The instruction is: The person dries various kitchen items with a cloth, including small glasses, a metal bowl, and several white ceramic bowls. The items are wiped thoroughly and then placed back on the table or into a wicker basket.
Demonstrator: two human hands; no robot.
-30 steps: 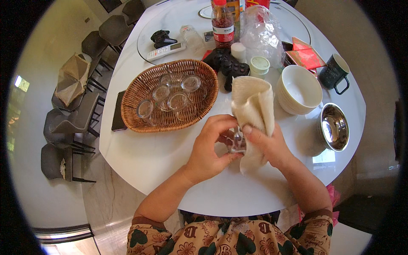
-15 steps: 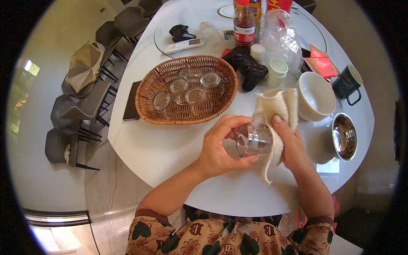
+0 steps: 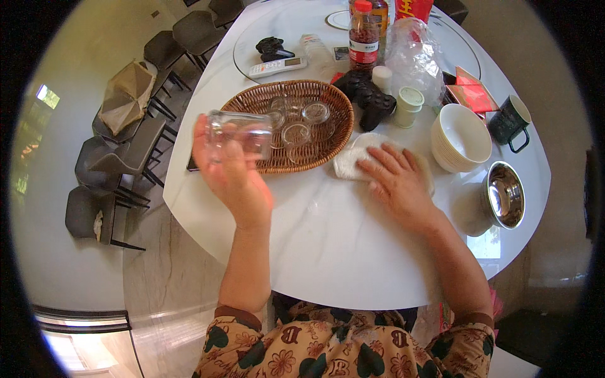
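Note:
My left hand (image 3: 230, 170) is closed around a clear drinking glass (image 3: 249, 133), lifted and tipped on its side in front of the left part of a brown wicker basket (image 3: 252, 94). Several upturned clear glasses (image 3: 296, 133) sit inside the basket. On the white table, right of the basket, lies a folded cream cloth (image 3: 350, 165). My right hand (image 3: 400, 183) rests flat on this cloth, fingers stretched out and slightly spread. The glass is a little blurred by motion.
Stacked white bowls (image 3: 469, 142), a steel bowl (image 3: 506, 195) and a dark mug (image 3: 509, 120) stand at the right. Black game controllers (image 3: 377, 108), a pale green cup (image 3: 409, 106), a red-capped bottle (image 3: 363, 41) and a plastic bag (image 3: 413, 60) are behind. A remote (image 3: 277, 66) lies beyond the basket.
My left hand has carried the glass from the front middle leftward to the basket. The cloth has left the glass and lies on the table under my right hand, which has opened.

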